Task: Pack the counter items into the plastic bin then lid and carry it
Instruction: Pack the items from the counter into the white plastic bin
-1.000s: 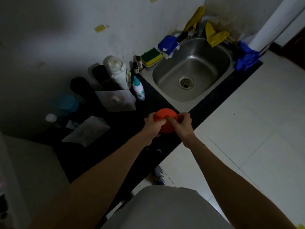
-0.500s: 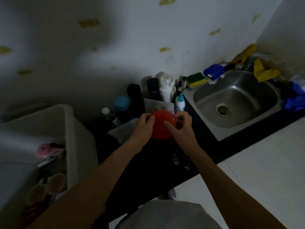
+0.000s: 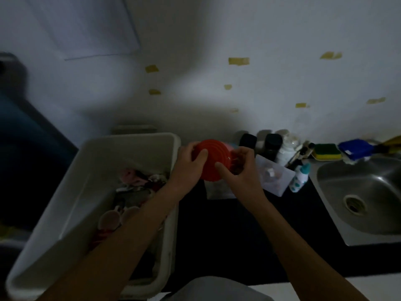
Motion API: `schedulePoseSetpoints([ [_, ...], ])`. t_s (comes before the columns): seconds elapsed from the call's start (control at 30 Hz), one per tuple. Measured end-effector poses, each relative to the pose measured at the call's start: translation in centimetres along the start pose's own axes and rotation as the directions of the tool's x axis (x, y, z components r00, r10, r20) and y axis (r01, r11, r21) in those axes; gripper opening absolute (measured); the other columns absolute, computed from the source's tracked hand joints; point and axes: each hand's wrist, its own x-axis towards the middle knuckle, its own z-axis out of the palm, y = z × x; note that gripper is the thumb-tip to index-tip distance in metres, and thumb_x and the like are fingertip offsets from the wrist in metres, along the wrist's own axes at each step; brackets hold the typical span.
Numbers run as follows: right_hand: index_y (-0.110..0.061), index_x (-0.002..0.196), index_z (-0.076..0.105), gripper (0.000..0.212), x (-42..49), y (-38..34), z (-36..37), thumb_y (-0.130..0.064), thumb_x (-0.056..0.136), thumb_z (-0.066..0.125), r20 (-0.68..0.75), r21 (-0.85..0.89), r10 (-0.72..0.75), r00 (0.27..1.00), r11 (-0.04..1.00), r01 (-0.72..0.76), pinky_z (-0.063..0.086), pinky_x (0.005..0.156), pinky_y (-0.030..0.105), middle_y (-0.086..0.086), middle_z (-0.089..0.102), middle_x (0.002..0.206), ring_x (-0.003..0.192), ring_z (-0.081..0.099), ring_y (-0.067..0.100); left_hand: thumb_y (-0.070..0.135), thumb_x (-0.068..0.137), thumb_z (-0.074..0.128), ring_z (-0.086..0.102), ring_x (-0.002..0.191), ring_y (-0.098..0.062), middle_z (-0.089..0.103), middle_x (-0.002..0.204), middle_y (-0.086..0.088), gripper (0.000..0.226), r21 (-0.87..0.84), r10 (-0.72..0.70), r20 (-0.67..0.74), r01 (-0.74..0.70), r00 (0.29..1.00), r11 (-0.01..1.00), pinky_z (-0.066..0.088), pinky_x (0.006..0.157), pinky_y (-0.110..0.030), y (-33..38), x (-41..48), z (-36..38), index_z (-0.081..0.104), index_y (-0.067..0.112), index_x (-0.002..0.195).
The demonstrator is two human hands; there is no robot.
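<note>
A round red ribbed bowl (image 3: 213, 158) is held up over the dark counter (image 3: 234, 235), just right of the white plastic bin (image 3: 91, 192). My left hand (image 3: 188, 166) grips its left side, thumb on the ribbed face. My right hand (image 3: 238, 172) pinches its right edge. The bin stands open at the left and holds several small pink and red things (image 3: 132, 179). My left forearm crosses above the bin's near right corner.
Behind the bowl along the wall stand two dark jars (image 3: 272, 144), a white bottle (image 3: 286, 148), a small blue-capped bottle (image 3: 300, 177) and a clear flat container (image 3: 275, 177). A steel sink (image 3: 364, 192) lies at the right, with a yellow-green sponge (image 3: 327, 151) and blue cloth (image 3: 353, 148) behind it.
The view has swung left, bringing the whole bin into sight. Both hands have carried the red bowl leftward from near the sink to the bin's right rim.
</note>
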Motion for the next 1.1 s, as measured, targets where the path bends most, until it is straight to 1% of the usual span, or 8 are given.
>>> schedulePoseSetpoints([
  [0.17,-0.021,0.12,0.041,0.052,0.0,-2.0,4.2,-0.022,0.083,0.077,0.145,0.031,-0.021,0.989,0.999,0.017,0.054,0.082,0.02,-0.002,0.055,0.118,0.1,0.061,0.002,0.023,0.098,0.056,0.062,0.106,-0.02,0.063,0.116,-0.006,0.024,-0.082,0.031,-0.054,-0.036,0.998,0.996,0.051,0.094,-0.035,-0.1,-0.6,-5.0,0.057,0.016,0.121],
  [0.33,-0.034,0.12,0.043,0.051,-0.1,-3.1,8.1,-0.031,0.082,0.077,0.312,-0.004,-0.037,0.949,0.999,0.04,0.055,0.083,0.021,-0.004,0.054,0.121,0.104,0.061,0.004,0.021,0.102,0.048,0.058,0.09,0.0,0.061,0.102,0.009,0.02,-0.123,-0.023,-0.119,0.008,0.993,0.992,0.049,0.076,-0.013,-2.3,-1.5,-10.0,0.055,0.022,0.121],
  [0.47,-0.032,0.121,0.044,0.053,-0.6,-3.5,10.9,-0.034,0.08,0.078,0.43,-0.052,-0.028,0.902,0.997,0.056,0.057,0.081,0.023,-0.006,0.055,0.12,0.104,0.063,0.005,0.021,0.103,0.045,0.061,0.098,-0.012,0.063,0.118,-0.004,0.029,-0.181,-0.131,-0.121,0.108,0.984,0.977,0.051,0.075,-0.02,-4.5,-2.6,-13.3,0.055,0.016,0.129],
  [0.57,-0.032,0.124,0.042,0.059,-0.9,-3.6,12.5,-0.036,0.078,0.079,0.49,-0.113,-0.022,0.871,0.99,0.089,0.058,0.082,0.026,-0.003,0.05,0.125,0.106,0.061,0.009,0.015,0.104,0.041,0.058,0.093,-0.009,0.059,0.12,-0.009,0.031,-0.262,-0.203,-0.097,0.171,0.974,0.95,0.05,0.056,-0.012,-5.5,-3.3,-14.8,0.052,0.012,0.132],
  [0.73,-0.04,0.141,0.029,0.089,-1.7,-3.1,14.5,-0.033,0.071,0.084,0.638,-0.327,0.009,0.77,0.909,0.259,0.046,0.077,0.006,-0.011,0.02,0.145,0.123,0.037,0.004,0.019,0.104,0.04,0.057,0.097,-0.01,0.06,0.117,-0.002,0.029,-0.282,-0.257,-0.008,0.245,0.966,0.928,0.046,0.069,-0.017,-8.0,-3.5,-16.9,0.053,0.017,0.13],
  [0.83,-0.041,0.145,0.022,0.098,-2.3,-2.7,15.6,-0.036,0.07,0.085,0.692,-0.416,0.068,0.719,0.852,0.32,0.044,0.093,0.018,-0.012,0.016,0.149,0.128,0.032,0.009,0.022,0.105,0.037,0.053,0.086,0.002,0.056,0.107,0.006,0.025,-0.285,-0.289,0.102,0.306,0.952,0.908,0.046,0.063,-0.011,-9.3,-4.0,-17.0,0.049,0.025,0.127],
  [0.93,-0.042,0.148,0.015,0.105,-2.9,-2.1,16.5,-0.037,0.07,0.084,0.719,-0.509,0.169,0.674,0.788,0.346,0.043,0.105,0.038,-0.006,0.021,0.15,0.132,0.036,0.017,0.023,0.105,0.037,0.056,0.093,-0.007,0.054,0.118,-0.002,0.033,-0.289,-0.325,0.195,0.371,0.926,0.883,0.047,0.062,-0.012,-10.7,-4.3,-17.1,0.047,0.017,0.136],
  [1.1,-0.045,0.149,0.01,0.109,-3.5,-1.8,17.6,-0.047,0.068,0.083,0.689,-0.633,0.204,0.696,0.638,0.439,0.039,0.108,0.047,-0.005,0.025,0.152,0.135,0.032,0.026,0.024,0.105,0.036,0.055,0.097,-0.015,0.053,0.131,-0.01,0.037,-0.336,-0.365,0.274,0.445,0.889,0.83,0.047,0.07,-0.022,-11.5,-4.5,-17.1,0.045,0.015,0.14],
])
